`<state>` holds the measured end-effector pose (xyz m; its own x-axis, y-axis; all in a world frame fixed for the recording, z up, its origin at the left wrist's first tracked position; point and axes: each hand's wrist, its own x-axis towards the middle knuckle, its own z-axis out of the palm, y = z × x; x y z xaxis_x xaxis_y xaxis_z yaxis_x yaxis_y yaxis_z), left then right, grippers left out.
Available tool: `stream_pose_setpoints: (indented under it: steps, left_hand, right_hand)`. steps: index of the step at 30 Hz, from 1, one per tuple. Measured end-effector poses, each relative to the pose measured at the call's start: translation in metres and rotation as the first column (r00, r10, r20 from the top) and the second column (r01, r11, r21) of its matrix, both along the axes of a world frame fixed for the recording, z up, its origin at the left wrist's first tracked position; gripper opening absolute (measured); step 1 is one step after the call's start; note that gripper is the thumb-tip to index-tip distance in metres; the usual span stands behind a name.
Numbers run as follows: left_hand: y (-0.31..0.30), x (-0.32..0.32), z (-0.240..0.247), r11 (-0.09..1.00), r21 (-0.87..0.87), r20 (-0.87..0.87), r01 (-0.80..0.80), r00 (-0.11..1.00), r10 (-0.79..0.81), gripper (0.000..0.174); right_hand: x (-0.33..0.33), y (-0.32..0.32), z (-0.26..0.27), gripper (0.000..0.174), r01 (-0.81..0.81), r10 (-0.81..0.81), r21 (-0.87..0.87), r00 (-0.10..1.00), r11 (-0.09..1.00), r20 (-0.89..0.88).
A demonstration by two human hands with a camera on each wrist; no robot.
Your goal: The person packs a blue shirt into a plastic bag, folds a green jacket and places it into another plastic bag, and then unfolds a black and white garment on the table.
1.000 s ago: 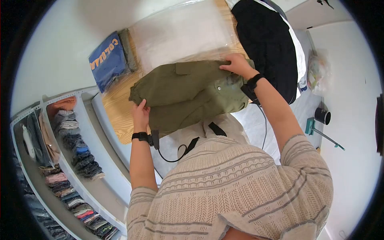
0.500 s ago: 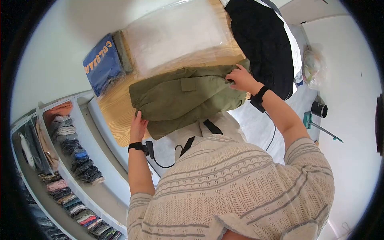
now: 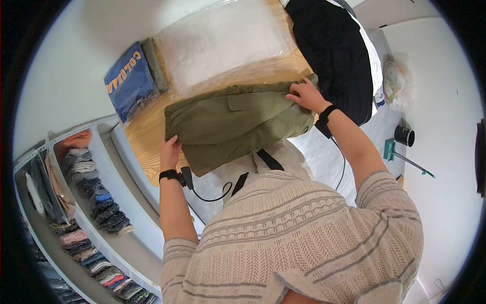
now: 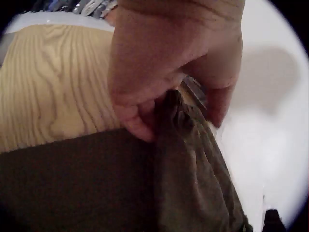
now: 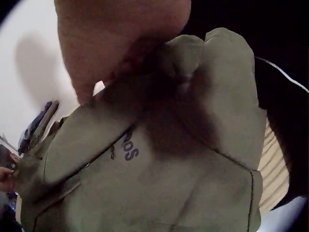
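An olive green garment (image 3: 238,119) with a flap pocket lies across the near part of the wooden table, its lower edge hanging toward the person. At its left end the left hand (image 3: 170,153) pinches the edge; in the left wrist view the fingers of that hand (image 4: 169,58) grip a gathered fold of the cloth (image 4: 193,179). The right hand (image 3: 308,96) holds the garment's upper right part. Dark lettering shows on the cloth (image 5: 193,193) in the right wrist view, where the right hand (image 5: 116,43) grips its upper edge, fingertips partly in shadow.
Clear plastic bags (image 3: 223,43) lie at the table's far side. Left of them is a bagged blue item (image 3: 130,81) with orange letters. Black clothing (image 3: 331,55) is piled at the right. Shelves of folded clothes (image 3: 96,192) stand at the left.
The garment has been drawn flatter, and its left end now lies straighter. The left hand has shifted slightly left and down; the right hand has moved a little right and down, still holding cloth.
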<state>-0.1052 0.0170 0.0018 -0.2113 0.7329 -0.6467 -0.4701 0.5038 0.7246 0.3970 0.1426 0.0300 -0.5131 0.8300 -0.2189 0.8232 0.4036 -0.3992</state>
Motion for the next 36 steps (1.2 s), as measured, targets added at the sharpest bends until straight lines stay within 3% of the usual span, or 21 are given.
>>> stream_pose_setpoints:
  steps: [1,2,3,4,6,7,9,10,12,13,15,18,21,25,27,30,31,33,34,35,36]
  left_hand:
    - [0.007,0.009,0.008,1.0,-0.002,0.001,-0.001,1.0,0.001,0.035]
    - [0.015,0.016,0.015,0.998,-0.064,-0.13,-0.008,0.992,-0.001,0.037]
    - [0.019,0.018,0.014,0.992,-0.124,-0.258,-0.022,0.966,-0.01,0.041]
    - [0.023,0.017,0.012,0.992,-0.127,-0.257,-0.025,0.966,-0.008,0.041]
    - [0.031,0.017,0.013,0.965,-0.158,-0.467,0.207,0.846,-0.258,0.053]
    - [0.035,0.017,0.015,0.966,-0.157,-0.469,0.204,0.846,-0.255,0.053]
    - [0.038,0.011,0.018,0.892,-0.272,-0.718,0.362,0.541,-0.438,0.047]
    - [0.039,0.007,0.014,0.894,-0.272,-0.723,0.357,0.537,-0.435,0.047]
    - [0.042,0.006,0.012,0.972,0.145,-0.677,0.186,0.735,-0.04,0.041]
    - [0.042,0.007,0.016,0.972,0.144,-0.679,0.188,0.733,-0.041,0.041]
    - [0.044,0.01,0.021,0.964,-0.069,-0.802,0.258,0.561,-0.207,0.039]
    - [0.049,0.007,0.012,0.933,-0.13,-0.808,0.335,0.51,-0.296,0.038]
    - [0.055,0.011,0.016,0.936,-0.245,-0.816,0.254,0.468,-0.341,0.039]
    - [0.052,0.011,0.032,0.949,-0.2,-0.8,0.246,0.518,-0.303,0.04]
    - [0.045,0.006,0.033,0.988,0.092,-0.45,0.123,0.89,-0.069,0.037]
    - [0.027,0.006,0.025,0.998,0.037,-0.263,0.051,0.964,-0.04,0.035]
    - [0.021,0.006,0.021,0.998,0.035,-0.263,0.054,0.964,-0.043,0.035]
    - [0.015,0.007,0.001,0.918,-0.341,-0.451,0.204,0.821,-0.349,0.037]
    - [0.013,0.003,-0.014,0.961,-0.204,-0.391,0.187,0.884,-0.255,0.041]
    - [0.013,-0.002,-0.028,0.961,-0.202,-0.386,0.189,0.886,-0.256,0.041]
    - [0.016,0.0,-0.031,0.955,-0.115,-0.604,0.272,0.744,-0.285,0.044]
  right_hand:
    - [-0.001,0.0,0.005,0.021,-0.006,0.006,0.02,1.0,1.0,0.012]
    - [0.001,-0.001,0.003,0.021,-0.009,0.009,0.016,1.0,1.0,0.013]
    - [0.006,-0.002,-0.001,0.02,-0.026,0.03,0.117,0.999,0.993,-0.031]
    - [0.009,-0.004,-0.005,0.02,-0.038,0.055,0.217,0.996,0.975,-0.074]
    - [0.012,-0.004,-0.011,0.02,-0.052,0.058,0.182,0.998,0.982,-0.026]
    - [0.012,-0.003,-0.012,0.02,-0.064,0.061,0.152,0.998,0.986,0.021]
    - [0.012,-0.001,-0.01,0.019,-0.01,0.007,0.094,1.0,0.996,0.028]
    - [0.01,0.001,-0.009,0.019,0.05,-0.051,0.035,0.998,0.998,0.041]
    - [0.01,0.003,-0.011,0.019,0.089,-0.089,0.02,0.996,0.996,0.0]
    - [0.011,0.003,-0.014,0.019,0.127,-0.127,0.001,0.991,0.992,-0.03]
    - [0.01,0.005,-0.022,0.02,0.153,-0.152,0.015,0.988,0.988,-0.028]
    - [0.006,0.006,-0.037,0.023,0.189,-0.187,0.044,0.982,0.981,-0.03]
    - [0.004,0.01,-0.043,0.027,0.208,-0.207,0.057,0.978,0.977,-0.01]
    - [0.003,0.016,-0.037,0.029,0.202,-0.202,0.062,0.979,0.977,-0.02]
    - [0.007,0.019,-0.029,0.029,0.254,-0.253,0.06,0.967,0.965,-0.033]
    - [0.008,0.018,-0.026,0.029,0.299,-0.297,0.074,0.954,0.951,-0.04]
    - [0.009,0.017,-0.027,0.029,0.296,-0.294,0.092,0.955,0.951,-0.033]
    - [0.005,0.017,-0.029,0.029,0.282,-0.288,0.1,0.957,0.954,0.048]
    - [0.002,0.017,-0.029,0.028,0.259,-0.271,0.102,0.954,0.96,0.127]
    - [0.002,0.018,-0.029,0.028,0.26,-0.272,0.104,0.953,0.96,0.132]
    - [0.002,0.018,-0.029,0.028,0.292,-0.3,0.073,0.944,0.954,0.134]
